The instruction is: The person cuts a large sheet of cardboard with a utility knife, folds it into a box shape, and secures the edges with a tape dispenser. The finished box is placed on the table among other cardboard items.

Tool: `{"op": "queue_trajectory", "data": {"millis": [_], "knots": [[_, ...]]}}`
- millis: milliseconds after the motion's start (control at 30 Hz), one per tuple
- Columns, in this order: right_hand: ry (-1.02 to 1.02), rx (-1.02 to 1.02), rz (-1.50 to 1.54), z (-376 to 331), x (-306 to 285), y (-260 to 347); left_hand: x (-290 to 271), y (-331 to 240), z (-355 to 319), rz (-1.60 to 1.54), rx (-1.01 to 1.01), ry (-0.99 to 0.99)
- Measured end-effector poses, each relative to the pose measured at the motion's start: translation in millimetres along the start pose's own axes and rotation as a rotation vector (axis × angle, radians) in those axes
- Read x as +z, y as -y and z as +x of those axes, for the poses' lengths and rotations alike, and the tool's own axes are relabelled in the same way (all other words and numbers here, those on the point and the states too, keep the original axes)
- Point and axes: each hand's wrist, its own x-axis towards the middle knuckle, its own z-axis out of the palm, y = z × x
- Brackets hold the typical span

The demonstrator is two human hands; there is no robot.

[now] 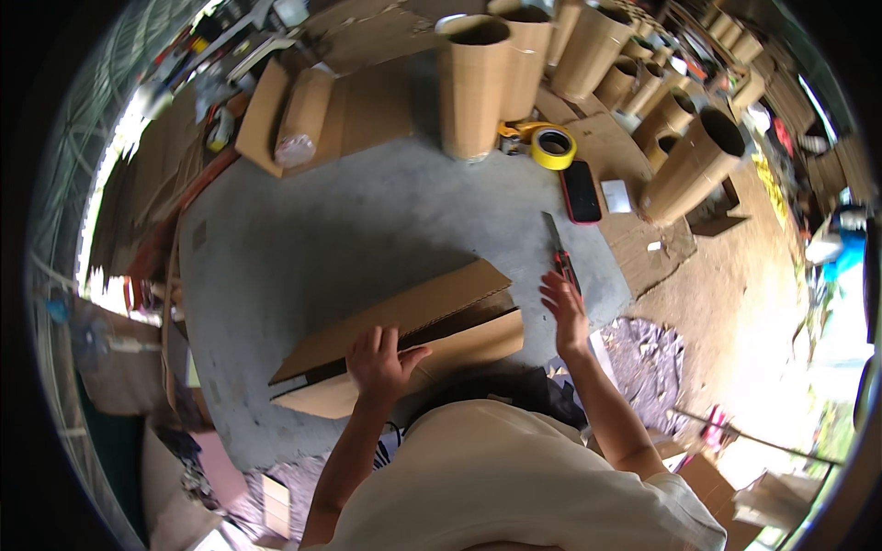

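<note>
A folded piece of brown cardboard (469,344) lies slantwise across the near part of the grey table, its two long panels leaning apart with a dark gap between them. My left hand (378,361) grips its upper edge near the middle, fingers curled over the fold and thumb stretched to the right. My right hand (564,312) is raised beyond the cardboard's right end, fingers spread and nothing held. Just past those fingertips lies a red-and-black utility knife (567,266) with its blade pointing away from me; whether the hand touches its handle, I cannot tell.
Upright cardboard tubes (473,92) stand along the table's far side, more behind them. A yellow tape roll (553,147) and a red-cased phone (581,193) lie at the right. An open cardboard sheet (367,106) holds a wrapped tube (306,110) at far left. The grey table (248,248) has rounded edges.
</note>
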Motion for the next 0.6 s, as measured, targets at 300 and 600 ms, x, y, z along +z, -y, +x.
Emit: {"op": "queue_trajectory", "data": {"millis": [300,600], "knots": [[0.245,0.208,0.313,21,14,-65,-8,-2,-2,0.031,-0.055,0.182],[0.426,0.034,-0.002,46,39,-82,-6,4,-4,-0.045,-0.030,0.219]]}}
